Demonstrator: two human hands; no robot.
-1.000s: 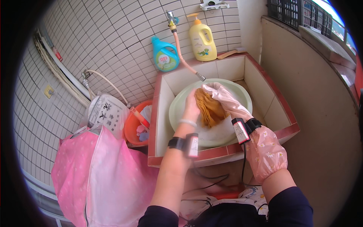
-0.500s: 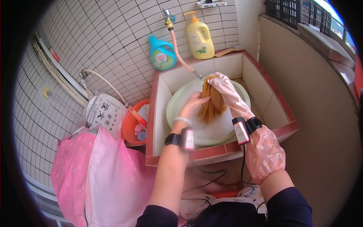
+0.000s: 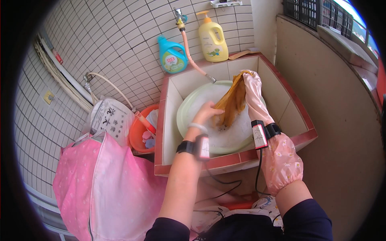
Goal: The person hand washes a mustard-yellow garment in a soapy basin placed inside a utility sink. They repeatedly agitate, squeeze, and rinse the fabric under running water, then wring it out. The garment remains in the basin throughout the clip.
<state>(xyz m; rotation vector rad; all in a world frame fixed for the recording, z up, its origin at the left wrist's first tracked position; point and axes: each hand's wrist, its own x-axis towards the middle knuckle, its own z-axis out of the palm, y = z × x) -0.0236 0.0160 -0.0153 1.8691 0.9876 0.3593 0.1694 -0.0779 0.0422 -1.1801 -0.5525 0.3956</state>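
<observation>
Your pink-gloved right hand (image 3: 253, 82) pinches the draped mustard-brown cloth (image 3: 233, 105) above the round pale-green basin (image 3: 181, 116); whether your left hand's (image 3: 206, 114) fingers grip, you can't tell. Likely limp, water-heavy, slippery: hold bunched folds.

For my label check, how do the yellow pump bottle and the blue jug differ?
The yellow pump bottle looks taller than the blue jug. The yellow bottle has an orange pump head; the blue jug a blue cap. Both have handles and stand at the back of the tiled sink.
</observation>
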